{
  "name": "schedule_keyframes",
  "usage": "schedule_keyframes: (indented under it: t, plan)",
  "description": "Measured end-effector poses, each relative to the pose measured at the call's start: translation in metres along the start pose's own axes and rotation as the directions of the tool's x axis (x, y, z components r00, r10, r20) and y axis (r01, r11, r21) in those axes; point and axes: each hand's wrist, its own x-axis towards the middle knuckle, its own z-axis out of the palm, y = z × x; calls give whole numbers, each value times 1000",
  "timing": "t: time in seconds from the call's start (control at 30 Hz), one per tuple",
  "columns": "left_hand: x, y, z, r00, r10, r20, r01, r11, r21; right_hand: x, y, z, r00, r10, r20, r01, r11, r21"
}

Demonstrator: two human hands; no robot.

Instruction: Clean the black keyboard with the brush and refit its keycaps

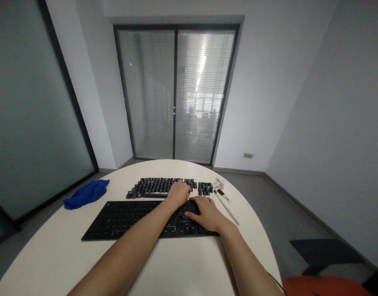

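Note:
A black keyboard base (121, 220) lies on the white round table (53, 255), most of its keycaps gone. Beyond it, several loose black keycaps (152, 187) sit laid out in rows. My left hand (178, 193) reaches across to those rows, fingers curled down onto the keycaps; what it pinches is hidden. Resting on the keyboard's right end, my right hand (206, 213) has its fingers bent over the frame, pressing on it.
A crumpled blue cloth (86, 194) lies at the table's left edge. Right of the keycaps are a small keycap puller (221, 192) and a thin pale stick (227, 209). An orange seat (324, 286) shows at lower right. Glass doors stand behind.

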Motion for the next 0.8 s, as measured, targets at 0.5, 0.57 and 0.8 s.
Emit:
schedule_keyframes:
  t: [0.5, 0.57, 0.8]
  plan:
    - [-56, 8, -31, 962, -10, -271, -73, 953, -294, -1, 0, -1, 1000, -13, -9, 13, 1000, -6]
    - [-80, 7, -30, 964, -3, -267, -105, 916, -388, 0, 0, -1, 1000, -15, -12, 15, 1000, -10]
    - [-133, 6, -16, 984, -7, -179, -105, 785, -610, 0, -3, -3, 1000, -8, -13, 7, 1000, -29]
